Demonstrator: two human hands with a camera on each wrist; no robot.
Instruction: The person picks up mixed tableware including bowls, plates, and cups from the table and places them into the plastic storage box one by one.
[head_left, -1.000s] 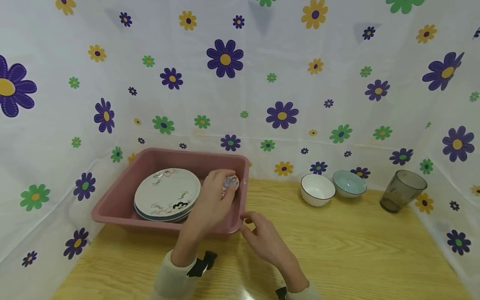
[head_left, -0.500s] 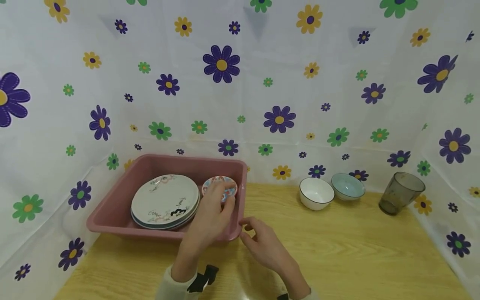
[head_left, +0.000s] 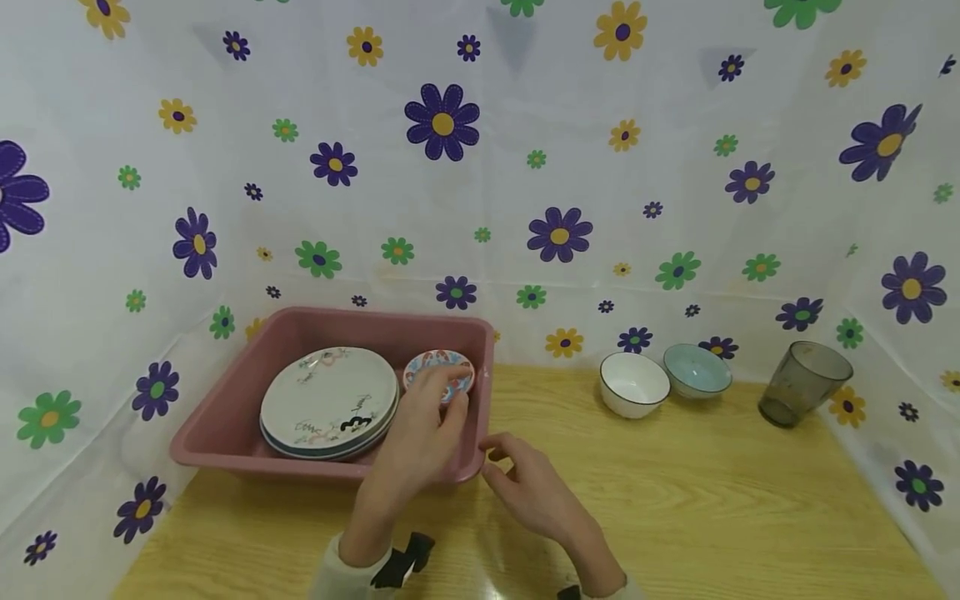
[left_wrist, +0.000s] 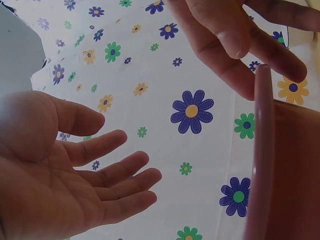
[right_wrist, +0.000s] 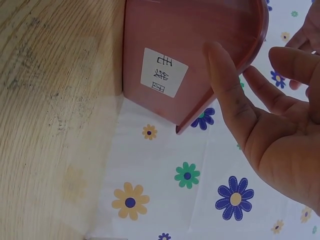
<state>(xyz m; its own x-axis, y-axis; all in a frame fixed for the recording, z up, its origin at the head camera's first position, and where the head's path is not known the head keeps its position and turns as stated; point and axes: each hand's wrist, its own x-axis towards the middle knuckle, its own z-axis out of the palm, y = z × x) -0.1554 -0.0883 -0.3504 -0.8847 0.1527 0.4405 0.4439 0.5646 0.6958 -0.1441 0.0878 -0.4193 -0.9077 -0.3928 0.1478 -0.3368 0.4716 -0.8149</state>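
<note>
A pale wooden bench (head_left: 675, 500) with a visible grain fills the near part of the scene. It is closed in on the left, far and right sides by a white cloth (head_left: 525, 83) printed with purple, green and yellow flowers, which hangs down to the bench and folds at the corners.

At the far left of the bench stands a pink plastic tub (head_left: 225, 417). Inside it a stack of white patterned plates (head_left: 328, 400) leans on the left, and a small red-and-blue patterned dish (head_left: 439, 369) lies just beside them, against the tub's right wall. A white label with dark characters (right_wrist: 164, 72) sits on the tub's outer wall.

The left hand (head_left: 420, 433) reaches over the tub's near rim, fingers loosely spread and holding nothing, with the fingertips at the small dish. The right hand (head_left: 525, 483) hovers just outside the tub's near right corner, fingers relaxed and slightly bent, also holding nothing.

Far right on the bench, well apart from the tub, stand a white bowl (head_left: 633, 383), a pale blue bowl (head_left: 697, 371) touching it, and a grey tumbler (head_left: 804, 383).
</note>
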